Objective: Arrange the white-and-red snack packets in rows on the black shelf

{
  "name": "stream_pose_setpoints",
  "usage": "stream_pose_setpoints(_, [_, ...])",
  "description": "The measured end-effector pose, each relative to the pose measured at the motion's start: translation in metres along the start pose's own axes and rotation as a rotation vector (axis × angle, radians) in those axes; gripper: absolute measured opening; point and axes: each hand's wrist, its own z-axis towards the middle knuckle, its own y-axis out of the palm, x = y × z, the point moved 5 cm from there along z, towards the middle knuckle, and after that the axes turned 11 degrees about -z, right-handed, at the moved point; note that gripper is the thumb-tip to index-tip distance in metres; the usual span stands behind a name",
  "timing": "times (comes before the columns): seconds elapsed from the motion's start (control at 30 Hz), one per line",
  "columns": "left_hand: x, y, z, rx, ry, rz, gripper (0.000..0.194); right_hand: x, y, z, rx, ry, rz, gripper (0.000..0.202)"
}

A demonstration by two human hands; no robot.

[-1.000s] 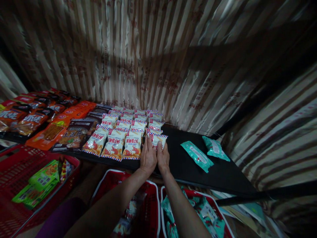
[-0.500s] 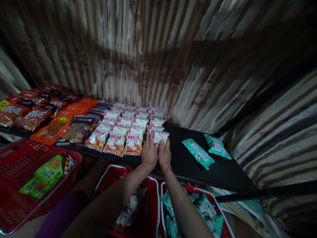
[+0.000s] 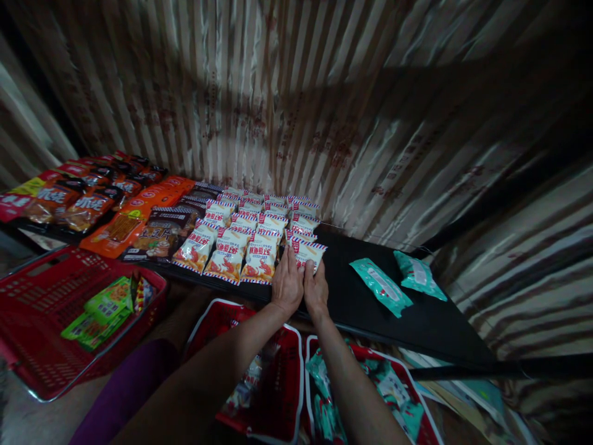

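Observation:
A white snack bag with a red and blue striped edge (image 3: 308,250) lies at the front of the rightmost column on the black shelf (image 3: 370,315). My left hand (image 3: 287,283) grips its left side, and my right hand (image 3: 317,289) holds its lower right side, the two hands nearly touching. Matching white bags stand in rows just to the left, the nearest being a front bag (image 3: 260,256). Its lower part is hidden behind my fingers.
Brown bags (image 3: 155,235), orange packs (image 3: 115,232) and dark-red bags fill the shelf's left. Two teal packs (image 3: 382,287) (image 3: 419,275) lie at right. Red baskets (image 3: 41,309) (image 3: 285,383) (image 3: 417,377) stand below. A striped curtain (image 3: 278,93) hangs behind.
The whole view has shifted, so the shelf and baskets appear slightly further right. Both hands remain on the same bag, with little visible movement against it.

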Motion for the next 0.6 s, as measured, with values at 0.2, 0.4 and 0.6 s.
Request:
stream_pose_setpoints(0.2, [-0.001, -0.002, -0.003, 0.005, -0.016, 0.022, 0.059, -0.001, -0.003, -0.003, 0.013, 0.014, -0.002, 0.071])
stream_pose_setpoints(0.4, [0.004, -0.008, -0.008, 0.024, 0.059, 0.006, 0.058, 0.000, -0.007, -0.009, 0.012, 0.064, -0.005, 0.073])
stream_pose_setpoints(0.6, [0.003, -0.008, -0.012, -0.012, 0.065, -0.035, 0.055, -0.002, -0.005, -0.017, 0.014, 0.028, -0.019, 0.073])
